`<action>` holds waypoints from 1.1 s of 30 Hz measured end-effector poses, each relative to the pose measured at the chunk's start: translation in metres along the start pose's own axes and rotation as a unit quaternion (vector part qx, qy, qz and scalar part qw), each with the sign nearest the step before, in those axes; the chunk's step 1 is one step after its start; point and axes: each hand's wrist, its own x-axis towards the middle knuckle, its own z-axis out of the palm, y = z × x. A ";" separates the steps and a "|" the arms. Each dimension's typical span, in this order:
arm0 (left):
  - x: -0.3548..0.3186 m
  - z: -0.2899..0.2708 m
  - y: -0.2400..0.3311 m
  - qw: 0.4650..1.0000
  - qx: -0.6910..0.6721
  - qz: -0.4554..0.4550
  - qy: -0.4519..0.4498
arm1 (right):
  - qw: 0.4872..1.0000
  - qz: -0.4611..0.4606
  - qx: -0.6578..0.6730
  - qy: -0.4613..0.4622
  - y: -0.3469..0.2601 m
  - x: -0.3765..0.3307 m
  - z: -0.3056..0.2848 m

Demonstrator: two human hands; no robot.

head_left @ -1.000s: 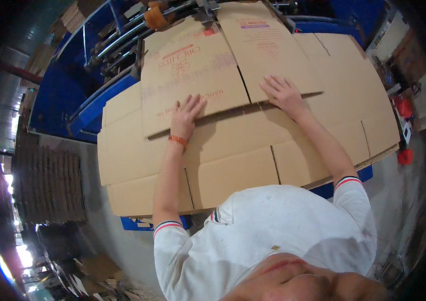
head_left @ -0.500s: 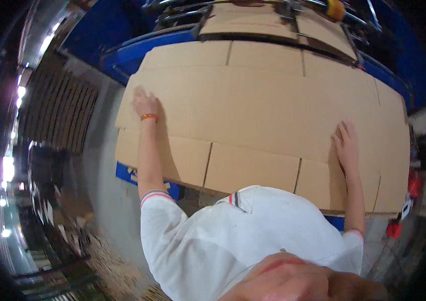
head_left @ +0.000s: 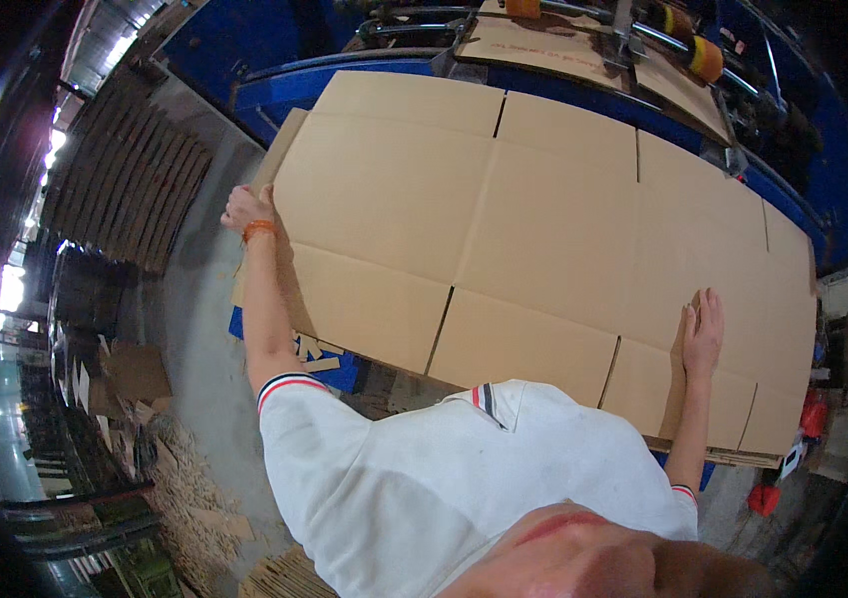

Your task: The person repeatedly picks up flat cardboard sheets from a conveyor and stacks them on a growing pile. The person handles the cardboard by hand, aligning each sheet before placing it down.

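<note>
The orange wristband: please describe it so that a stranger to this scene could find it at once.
Start from the big flat cardboard sheet lying on the blue machine. At its left edge the left hand grips the sheet. The orange wristband circles that wrist; the right hand, flat on the sheet, has a bare wrist.

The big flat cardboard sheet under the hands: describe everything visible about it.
The cardboard sheet is a plain brown, unfolded box blank with crease lines and slits dividing flaps along both long edges. It lies flat atop a stack of similar sheets on a blue machine table. The left hand grips its left edge; the right hand rests flat on its near right part.
</note>
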 end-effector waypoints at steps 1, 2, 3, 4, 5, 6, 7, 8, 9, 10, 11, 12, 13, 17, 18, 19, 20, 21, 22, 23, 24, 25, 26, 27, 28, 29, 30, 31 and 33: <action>0.006 -0.018 -0.001 1.000 -0.015 0.003 -0.007 | 1.000 0.001 0.005 0.003 0.001 -0.001 0.002; 0.011 -0.028 -0.005 1.000 -0.028 0.005 -0.013 | 1.000 0.007 0.006 -0.005 -0.002 -0.002 0.001; 0.030 -0.028 -0.032 0.992 -0.075 0.018 -0.099 | 1.000 0.011 0.007 -0.012 -0.006 -0.002 -0.002; 0.062 -0.034 -0.072 0.976 -0.118 0.032 -0.182 | 1.000 0.016 0.012 -0.019 -0.008 -0.002 -0.001; 0.078 -0.036 -0.094 0.949 -0.162 0.046 -0.267 | 1.000 0.012 0.020 -0.021 -0.008 -0.004 -0.001; 0.076 -0.072 -0.067 0.900 -0.234 0.062 -0.363 | 0.999 0.033 0.008 -0.020 0.001 -0.021 -0.010; 0.064 -0.119 -0.051 0.843 -0.325 0.056 -0.425 | 0.999 0.050 0.001 -0.018 0.011 -0.037 -0.018; 0.040 -0.173 -0.034 0.786 -0.425 0.064 -0.444 | 0.995 0.093 -0.007 -0.022 0.020 -0.050 -0.025; 0.063 -0.169 -0.097 0.779 -0.403 0.037 -0.479 | 0.992 0.119 0.001 -0.029 0.028 -0.055 -0.024; 0.033 -0.186 -0.096 0.708 -0.549 0.042 -0.443 | 0.986 0.162 -0.003 -0.036 0.037 -0.068 -0.027; 0.002 -0.209 -0.098 0.607 -0.677 0.054 -0.412 | 0.980 0.193 -0.034 -0.033 0.050 -0.082 -0.030; -0.044 -0.243 -0.055 0.471 -0.793 0.037 -0.386 | 0.971 0.226 -0.076 -0.034 0.062 -0.096 -0.038; -0.067 -0.231 -0.078 0.453 -0.823 0.022 -0.342 | 0.961 0.256 -0.099 -0.036 0.071 -0.112 -0.038; -0.198 -0.162 -0.103 0.861 -0.455 0.215 0.070 | 0.893 0.413 -0.157 0.086 0.090 -0.150 -0.050; -0.206 -0.154 -0.100 0.846 -0.515 0.140 0.018 | 0.883 0.403 -0.164 0.175 0.123 -0.175 -0.034; -0.219 -0.151 -0.101 0.824 -0.564 0.055 -0.018 | 0.873 0.381 -0.163 0.258 0.154 -0.190 -0.022; -0.221 -0.202 -0.048 0.761 -0.641 -0.084 -0.053 | 0.866 0.415 -0.010 0.279 0.175 -0.202 -0.028; -0.215 -0.214 -0.032 0.670 -0.725 -0.097 -0.127 | 0.831 0.447 0.139 0.301 0.189 -0.227 -0.042; -0.214 -0.229 -0.020 0.575 -0.786 -0.126 -0.188 | 0.776 0.460 0.294 0.316 0.197 -0.244 -0.047; -0.211 -0.225 -0.038 0.465 -0.844 -0.041 -0.263 | 0.713 0.484 0.361 0.356 0.196 -0.240 -0.046; -0.211 -0.216 -0.048 0.500 -0.820 0.036 -0.277 | 0.642 0.504 0.424 0.393 0.196 -0.236 -0.047; -0.210 -0.209 -0.053 0.525 -0.793 0.116 -0.286 | 0.566 0.520 0.478 0.426 0.195 -0.239 -0.049; -0.211 -0.201 -0.056 0.682 -0.672 0.182 -0.222 | 0.563 0.494 0.512 0.420 0.195 -0.243 -0.047; -0.212 -0.209 -0.043 0.804 -0.524 0.237 -0.151 | 0.564 0.505 0.504 0.416 0.194 -0.246 -0.049; -0.205 -0.219 -0.033 0.790 -0.566 0.160 -0.173 | 0.564 0.515 0.497 0.412 0.193 -0.247 -0.050; -0.192 -0.229 -0.022 0.770 -0.603 0.081 -0.194 | 0.564 0.525 0.489 0.408 0.192 -0.252 -0.052; -0.185 -0.236 -0.020 0.759 -0.622 0.032 -0.188 | 0.541 0.526 0.512 0.410 0.200 -0.241 -0.048; -0.172 -0.241 -0.008 0.741 -0.644 -0.003 -0.191 | 0.510 0.531 0.527 0.424 0.205 -0.245 -0.051; -0.118 -0.220 -0.023 0.741 -0.646 0.026 -0.179 | 0.464 0.511 0.579 0.433 0.214 -0.246 -0.053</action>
